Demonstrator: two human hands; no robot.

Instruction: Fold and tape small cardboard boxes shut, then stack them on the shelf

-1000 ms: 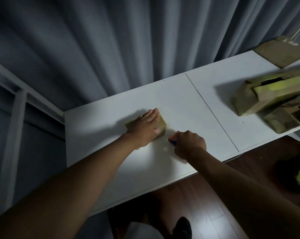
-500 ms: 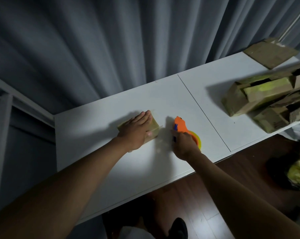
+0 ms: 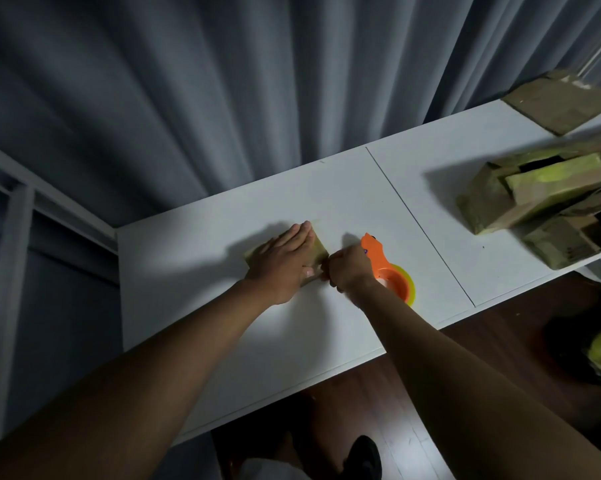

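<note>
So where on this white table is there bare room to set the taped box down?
Free: the strip between the tape dispenser and the table's seam line, and the table left of the left hand on the box. Crowded: the right end, under the cardboard pile.

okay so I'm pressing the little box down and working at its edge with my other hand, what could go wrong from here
1. The left hand lies flat on the box, hiding most of it; tape could go on crooked or catch a finger.
2. The right hand works at the box's near corner, so the box may slide or turn on the smooth table.
3. The dispenser sits right by your right wrist; a nudge might push it toward the table edge.
</note>
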